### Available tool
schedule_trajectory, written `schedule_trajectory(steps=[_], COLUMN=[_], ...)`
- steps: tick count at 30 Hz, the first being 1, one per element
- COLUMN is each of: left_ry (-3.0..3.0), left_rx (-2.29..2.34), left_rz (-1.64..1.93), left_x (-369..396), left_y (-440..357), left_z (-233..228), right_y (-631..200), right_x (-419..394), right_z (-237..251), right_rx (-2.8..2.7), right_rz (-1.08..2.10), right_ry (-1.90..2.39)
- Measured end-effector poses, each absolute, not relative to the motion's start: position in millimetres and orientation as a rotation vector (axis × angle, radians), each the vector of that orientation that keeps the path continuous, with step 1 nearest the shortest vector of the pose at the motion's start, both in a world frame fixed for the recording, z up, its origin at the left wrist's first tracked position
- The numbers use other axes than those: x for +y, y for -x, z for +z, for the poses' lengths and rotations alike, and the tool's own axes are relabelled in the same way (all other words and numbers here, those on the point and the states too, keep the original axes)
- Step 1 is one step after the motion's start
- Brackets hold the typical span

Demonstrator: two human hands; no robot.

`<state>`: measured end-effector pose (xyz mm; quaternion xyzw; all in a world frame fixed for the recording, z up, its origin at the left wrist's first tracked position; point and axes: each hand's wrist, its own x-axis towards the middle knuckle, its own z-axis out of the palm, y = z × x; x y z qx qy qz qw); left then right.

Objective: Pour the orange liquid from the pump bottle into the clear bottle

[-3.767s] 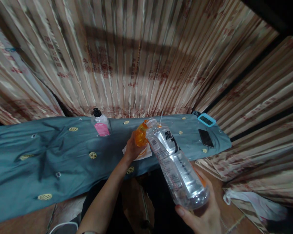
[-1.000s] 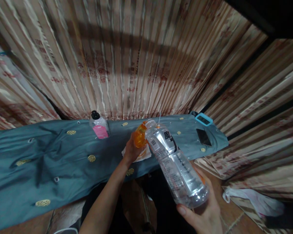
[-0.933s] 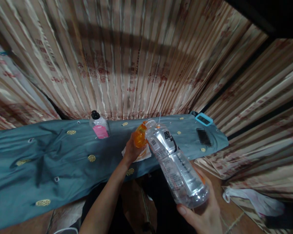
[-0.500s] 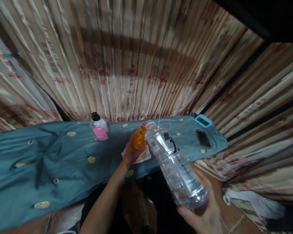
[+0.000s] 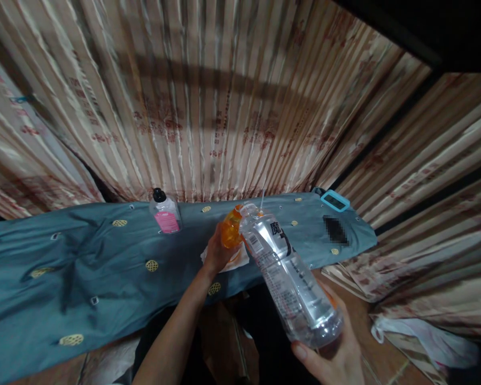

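curtain (image 5: 232, 101): striped beige stuff with reddish print, fills the whole top half of the frame and wraps down the right side

blue cloth (image 5: 84, 262): teal with little yellow round patches, stretches from the lower left across to the right of centre (pretty wrinkled)

clear bottle (image 5: 288, 275): big plastic one, tilted, base at lower right and open neck pointing up toward centre, right up against the orange bottle's mouth

right hand (image 5: 336, 355): bottom right, fingers curled under the clear bottle's base, gripping it

left hand (image 5: 216, 251): centre of frame, wrapped around the orange bottle, arm coming up from the bottom edge

orange bottle (image 5: 231, 231): small, centre, held over the blue cloth

white tissue (image 5: 236, 259): lies on the cloth under the left hand

pink-label bottle (image 5: 166, 214): black cap, stands upright, left of centre near the curtain

blue device (image 5: 335, 200): right end of the cloth, flat
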<state>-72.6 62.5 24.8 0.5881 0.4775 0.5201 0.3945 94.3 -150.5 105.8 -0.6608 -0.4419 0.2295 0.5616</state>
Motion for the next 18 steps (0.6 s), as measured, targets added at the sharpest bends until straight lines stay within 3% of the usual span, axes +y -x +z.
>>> schedule_trajectory(steps=[18], left_ry=[-1.503], left_rx=[1.301], left_rz=[1.264], left_x=[61.1], left_y=[70.8], left_z=[28.3], right_y=[-94.1], right_x=[-151.2], right_z=[105.9], right_rx=[-0.991], right_rz=[0.613], right_ry=[1.531])
